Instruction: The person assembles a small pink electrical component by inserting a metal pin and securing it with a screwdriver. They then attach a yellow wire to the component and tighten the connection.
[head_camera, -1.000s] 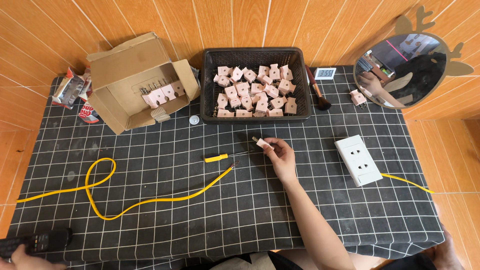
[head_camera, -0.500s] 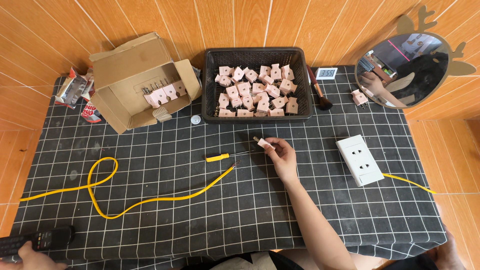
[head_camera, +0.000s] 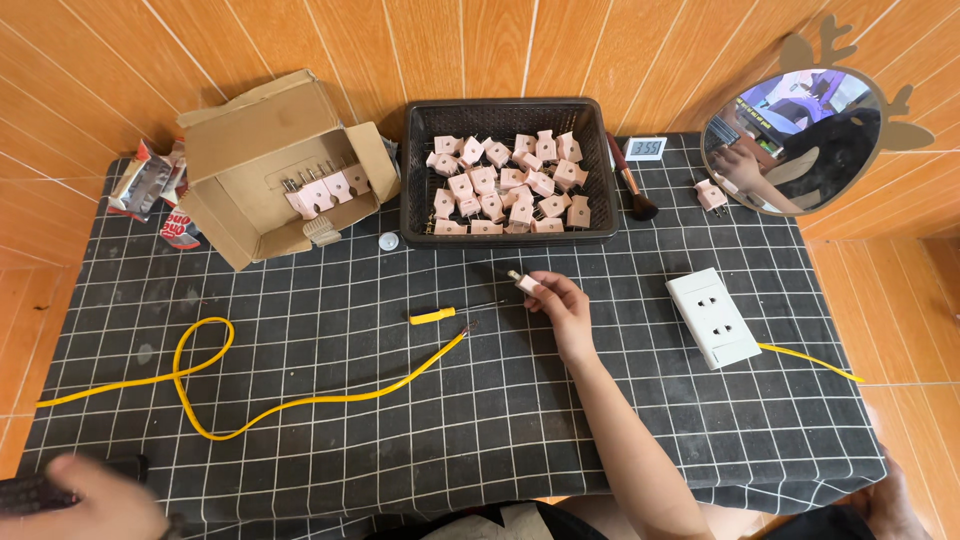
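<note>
My right hand rests on the black checked tablecloth at the centre, pinching a small pink plug between its fingertips. Just left of it lie a yellow-handled screwdriver and the bare end of a long yellow cable that loops off to the left. My left hand is blurred at the bottom left corner and grips a dark, elongated object, whose kind I cannot make out.
A black basket full of pink plugs stands at the back, beside an open cardboard box holding more. A white socket block with a yellow lead lies right, near a round mirror, brush and small display.
My left hand has come further into view at the bottom left with the dark object. My right hand with the plug has barely moved.
</note>
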